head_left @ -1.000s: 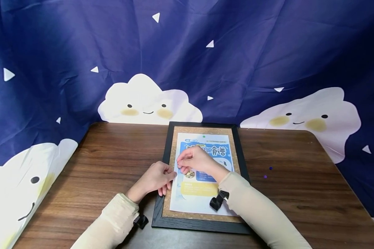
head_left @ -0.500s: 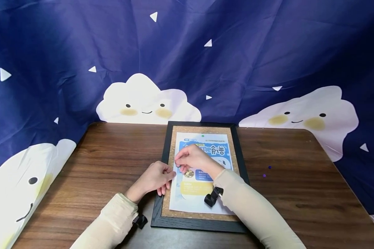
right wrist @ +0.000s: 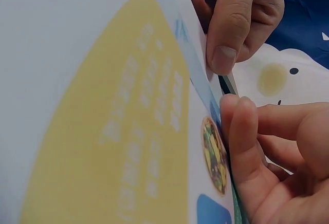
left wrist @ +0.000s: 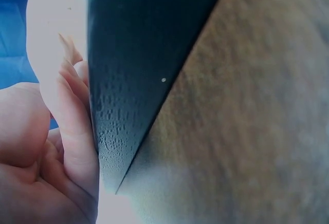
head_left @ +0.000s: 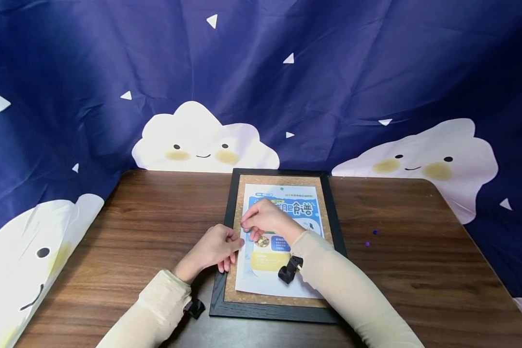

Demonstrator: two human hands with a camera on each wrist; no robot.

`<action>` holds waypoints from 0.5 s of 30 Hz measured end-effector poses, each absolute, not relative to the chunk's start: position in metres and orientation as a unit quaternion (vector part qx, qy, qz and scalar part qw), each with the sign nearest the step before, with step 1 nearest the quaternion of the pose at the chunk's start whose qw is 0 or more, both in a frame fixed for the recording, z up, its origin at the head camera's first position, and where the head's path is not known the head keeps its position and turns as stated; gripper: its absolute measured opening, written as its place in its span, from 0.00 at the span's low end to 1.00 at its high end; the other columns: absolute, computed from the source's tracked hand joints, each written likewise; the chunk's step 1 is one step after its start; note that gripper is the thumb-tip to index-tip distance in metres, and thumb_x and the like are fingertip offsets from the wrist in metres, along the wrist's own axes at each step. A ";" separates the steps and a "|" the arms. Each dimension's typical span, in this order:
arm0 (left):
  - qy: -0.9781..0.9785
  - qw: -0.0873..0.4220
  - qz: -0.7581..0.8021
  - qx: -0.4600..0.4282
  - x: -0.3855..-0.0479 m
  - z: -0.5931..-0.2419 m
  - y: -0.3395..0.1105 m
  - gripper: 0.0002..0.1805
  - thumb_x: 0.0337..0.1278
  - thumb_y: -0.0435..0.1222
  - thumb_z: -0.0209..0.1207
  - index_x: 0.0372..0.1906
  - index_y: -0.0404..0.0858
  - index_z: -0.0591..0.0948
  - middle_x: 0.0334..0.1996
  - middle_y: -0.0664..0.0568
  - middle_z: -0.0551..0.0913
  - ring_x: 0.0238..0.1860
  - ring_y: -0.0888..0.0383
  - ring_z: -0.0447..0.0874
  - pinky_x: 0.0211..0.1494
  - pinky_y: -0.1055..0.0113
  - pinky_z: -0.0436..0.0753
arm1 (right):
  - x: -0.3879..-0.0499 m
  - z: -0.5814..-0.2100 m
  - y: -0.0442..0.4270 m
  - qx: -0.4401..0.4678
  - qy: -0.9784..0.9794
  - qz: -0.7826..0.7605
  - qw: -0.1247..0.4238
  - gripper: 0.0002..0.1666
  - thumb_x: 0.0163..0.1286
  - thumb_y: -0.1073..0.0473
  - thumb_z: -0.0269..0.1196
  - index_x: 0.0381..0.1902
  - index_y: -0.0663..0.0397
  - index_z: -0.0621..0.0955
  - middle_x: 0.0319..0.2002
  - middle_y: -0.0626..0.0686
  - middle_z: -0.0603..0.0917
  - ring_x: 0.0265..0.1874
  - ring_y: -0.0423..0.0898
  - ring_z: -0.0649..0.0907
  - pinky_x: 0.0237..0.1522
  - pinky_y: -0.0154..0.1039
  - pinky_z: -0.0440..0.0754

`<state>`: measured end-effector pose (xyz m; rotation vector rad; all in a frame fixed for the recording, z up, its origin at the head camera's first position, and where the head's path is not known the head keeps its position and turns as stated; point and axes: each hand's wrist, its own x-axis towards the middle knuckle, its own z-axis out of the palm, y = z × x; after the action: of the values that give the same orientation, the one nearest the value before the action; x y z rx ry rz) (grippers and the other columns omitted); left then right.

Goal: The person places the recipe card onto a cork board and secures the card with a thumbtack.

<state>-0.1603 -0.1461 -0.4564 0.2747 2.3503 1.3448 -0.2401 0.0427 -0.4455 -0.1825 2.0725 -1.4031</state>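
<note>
A framed corkboard [head_left: 278, 314] lies on the table, with a printed poster [head_left: 278, 285] on its cork. A green pin [head_left: 282, 189] sits at the poster's top edge. My left hand [head_left: 213, 246] rests over the board's left side, bent fingers against the black frame [left wrist: 133, 54]; its thumb touches the poster's left edge. Whether it grips the edge is unclear. Just above that thumb, my right hand [head_left: 263, 220] pinches what looks like a small bluish pin, mostly hidden by the fingertips, at the poster's left edge. The right wrist view shows these fingers [right wrist: 241, 131] close together.
Two small blue-purple pins, one nearer [head_left: 367, 244] and one farther [head_left: 375, 232], lie on the wooden table [head_left: 400, 280] right of the board. A dark blue curtain [head_left: 243, 58] with white clouds hangs behind the table.
My right hand and forearm have shifted slightly left, toward the poster's left edge. The left hand stays in place on the board. The whole head view drifts a little.
</note>
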 end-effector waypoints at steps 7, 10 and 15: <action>0.843 0.209 0.488 0.094 -0.161 -0.457 -0.147 0.18 0.77 0.32 0.60 0.24 0.35 0.81 0.13 0.52 0.82 0.09 0.63 0.80 0.14 0.65 0.84 | -0.238 -0.442 0.039 -0.061 0.793 -0.521 0.309 0.09 0.75 0.70 0.66 0.48 0.70 0.89 0.37 0.62 0.92 0.19 0.45 0.87 0.26 0.37 0.91; 0.842 0.211 0.488 0.090 -0.160 -0.457 -0.147 0.18 0.77 0.32 0.60 0.24 0.35 0.81 0.13 0.52 0.82 0.09 0.63 0.79 0.14 0.66 0.84 | -0.239 -0.440 0.038 -0.057 0.793 -0.517 0.316 0.09 0.75 0.70 0.65 0.48 0.70 0.88 0.36 0.61 0.91 0.18 0.45 0.86 0.25 0.36 0.91; 0.839 0.212 0.493 0.090 -0.160 -0.457 -0.146 0.17 0.77 0.32 0.60 0.25 0.35 0.81 0.13 0.52 0.82 0.09 0.63 0.79 0.14 0.66 0.84 | -0.242 -0.439 0.039 -0.054 0.796 -0.506 0.328 0.06 0.73 0.71 0.67 0.45 0.69 0.87 0.28 0.58 0.88 0.16 0.45 0.85 0.22 0.36 0.89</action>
<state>-0.1601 -0.1460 -0.4567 0.2495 2.3300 1.3709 -0.2416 0.0386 -0.4386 -0.1403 2.0840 -1.3238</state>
